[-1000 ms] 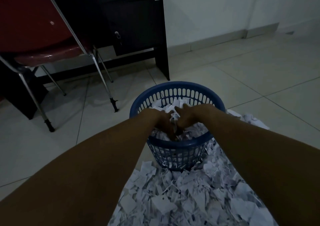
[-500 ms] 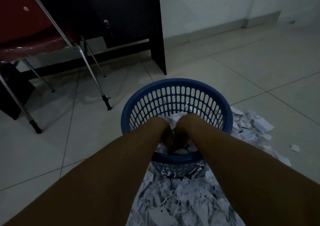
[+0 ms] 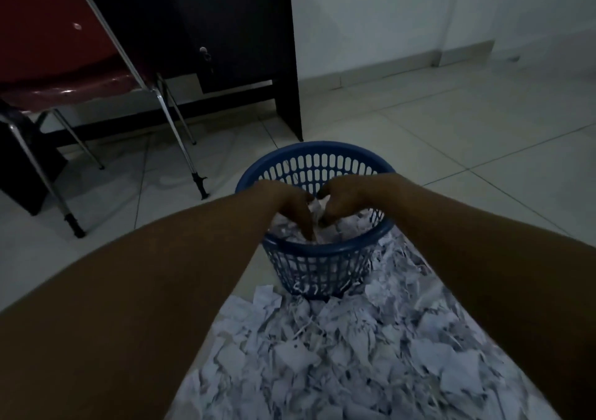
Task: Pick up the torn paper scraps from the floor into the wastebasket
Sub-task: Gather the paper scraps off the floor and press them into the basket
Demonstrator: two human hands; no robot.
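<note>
Head view: both hands inside the blue wastebasket (image 3: 317,252), w/ a heap of torn paper scraps (image 3: 338,355) on the floor (image 3: 451,149) nearer the person than the fingers, between the forearms and right up against the basket's near wall.

Left hand (image 3: 292,208) points down, fingers held close together, tips buried in the paper inside the basket. Right hand (image 3: 343,205) is curled, knuckles up, fingers bent inward onto white paper just below them. Whether it's pinching a wad or only pressing it, can't tell; light is dim and the fingertips are hidden. A bit of white paper shows between the two hands.

Changed vs approx 0.5 s ago: hands were deeper, wrists down past the rim and pressed side by side. Now they sit higher, around rim level, and slightly apart. A sec ago they were about this high too, w/ paper between them. Reads as a push-down to pack the load, hands now lifting out. Paper level in the basket is close under the fingers, near the rim.

Meaning for the task: basket looks nearly full while most scraps are on the floor, so packing buys room. Prob next: hands go back to the pile for another scoop.

Beyond the fingers: dark desk (image 3: 245,49); beyond and left, red chair (image 3: 54,45) w/ metal legs.
</note>
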